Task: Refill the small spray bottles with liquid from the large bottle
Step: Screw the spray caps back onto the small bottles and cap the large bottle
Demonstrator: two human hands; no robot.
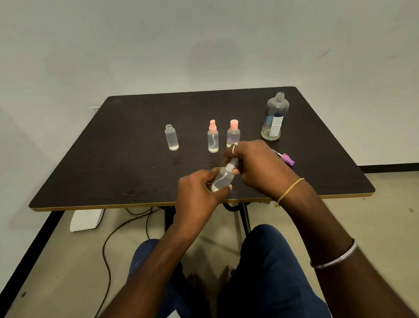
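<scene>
Clear small bottle (pixel 222 178) between left hand (pixel 200 195) and right hand (pixel 257 166).

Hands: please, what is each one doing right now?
Left hand: closed around the small bottle.
Right hand: fingers closed on that bottle's top.

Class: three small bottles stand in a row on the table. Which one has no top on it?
The leftmost bottle: its neck is bare and open. The middle bottle and the right bottle both wear pink tops.
</scene>
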